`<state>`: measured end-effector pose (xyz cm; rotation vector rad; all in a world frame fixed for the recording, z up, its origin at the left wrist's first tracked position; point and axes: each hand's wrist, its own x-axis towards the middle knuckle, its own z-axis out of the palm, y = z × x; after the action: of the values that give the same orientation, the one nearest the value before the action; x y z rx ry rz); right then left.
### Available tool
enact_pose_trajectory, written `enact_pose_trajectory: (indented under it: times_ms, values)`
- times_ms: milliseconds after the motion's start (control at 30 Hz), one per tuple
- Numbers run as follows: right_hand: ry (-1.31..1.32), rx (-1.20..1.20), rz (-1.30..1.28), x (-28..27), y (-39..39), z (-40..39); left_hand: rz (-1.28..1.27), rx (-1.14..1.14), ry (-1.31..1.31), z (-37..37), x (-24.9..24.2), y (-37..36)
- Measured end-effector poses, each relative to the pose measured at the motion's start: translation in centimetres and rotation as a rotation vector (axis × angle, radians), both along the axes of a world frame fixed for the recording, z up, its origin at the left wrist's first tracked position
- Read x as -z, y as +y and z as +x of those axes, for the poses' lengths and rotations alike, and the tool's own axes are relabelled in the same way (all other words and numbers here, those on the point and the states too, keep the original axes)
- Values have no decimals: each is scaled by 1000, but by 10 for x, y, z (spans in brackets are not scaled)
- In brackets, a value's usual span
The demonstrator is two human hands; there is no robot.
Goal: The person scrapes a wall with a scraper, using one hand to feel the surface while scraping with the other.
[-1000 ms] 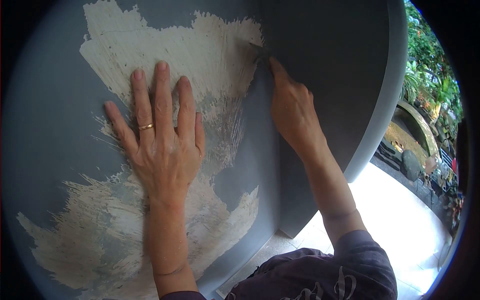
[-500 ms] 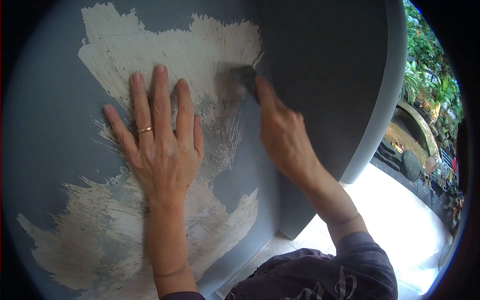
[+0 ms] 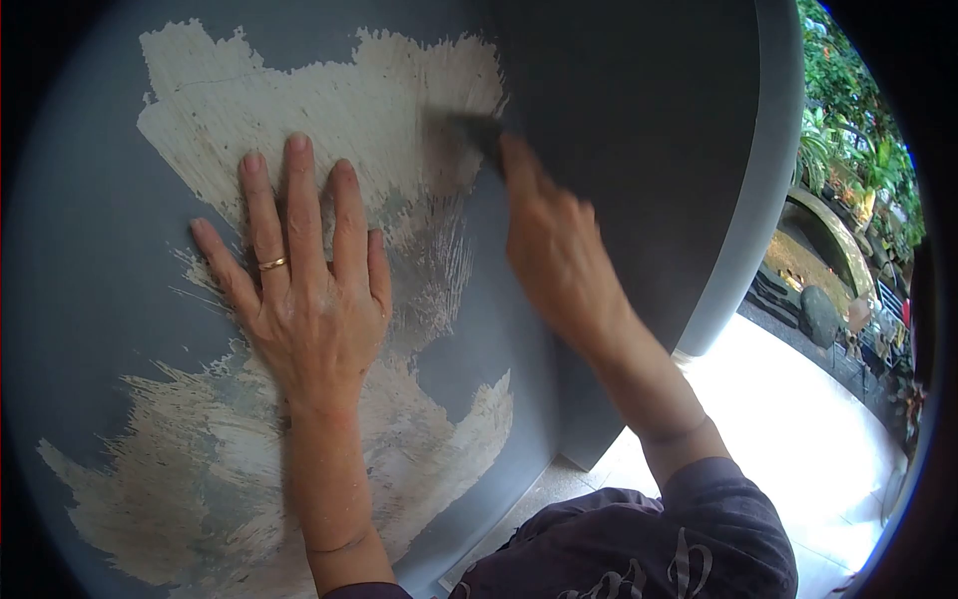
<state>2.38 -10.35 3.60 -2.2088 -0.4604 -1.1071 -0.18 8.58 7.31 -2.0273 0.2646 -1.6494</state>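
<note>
A grey painted wall [image 3: 100,260] carries an upper patch of pale, scratched filler [image 3: 319,95] and a lower, streaky patch [image 3: 180,469]. My left hand [image 3: 317,290], with a gold ring, lies flat against the wall, fingers spread over the lower part of the upper patch. In my right hand [image 3: 564,245] the fingers are wrapped round a dark scraper [image 3: 481,130]. Its head is smeared by motion over the right side of the upper patch, so its exact contact with the wall cannot be made out.
To the right, a dark grey side wall [image 3: 639,150] meets the patched wall at a corner and ends in a rounded pale edge [image 3: 733,260]. Beyond it are a bright tiled floor [image 3: 788,439], a grey stone [image 3: 818,314] and green plants [image 3: 848,70].
The scraper's head has shifted slightly left and up across the filler, with my right hand following. My left hand stays flat on the wall. The whole view has shifted a little.
</note>
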Motion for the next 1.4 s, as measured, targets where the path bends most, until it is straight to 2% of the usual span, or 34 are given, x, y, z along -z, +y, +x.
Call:
enact_pose_trajectory:
  times_ms: [67,167,267,467,667,800,900,967,1133,1233,1333,1400]
  values:
    - [87,-11,61,-12,-10,14,-3,8,1,0,1,1]
    - [-81,44,-28,0,-3,6,-7,19,-14,2,2,1]
    - [-34,15,-49,5,7,-10,-5,5,-14,2,2,1]
    - [36,-48,48,-12,-10,10,-6,4,-3,0,3,1]
    - [-124,51,-9,-1,1,1,7,-7,-16,2,2,1]
    - [191,-32,135,-29,-18,10,10,-9,-8,0,1,1]
    - [-50,8,41,-2,-6,7,1,2,-16,2,2,1]
    - [-84,2,34,2,0,0,2,6,-14,2,3,1]
    - [215,-59,123,-29,-20,7,21,-19,-20,1,2,2]
    - [-4,16,35,-5,-11,9,5,-5,-16,1,2,0]
    - [-56,10,-40,8,10,-11,9,0,-22,2,2,1]
    - [-82,59,7,4,2,5,12,3,-17,1,2,1]
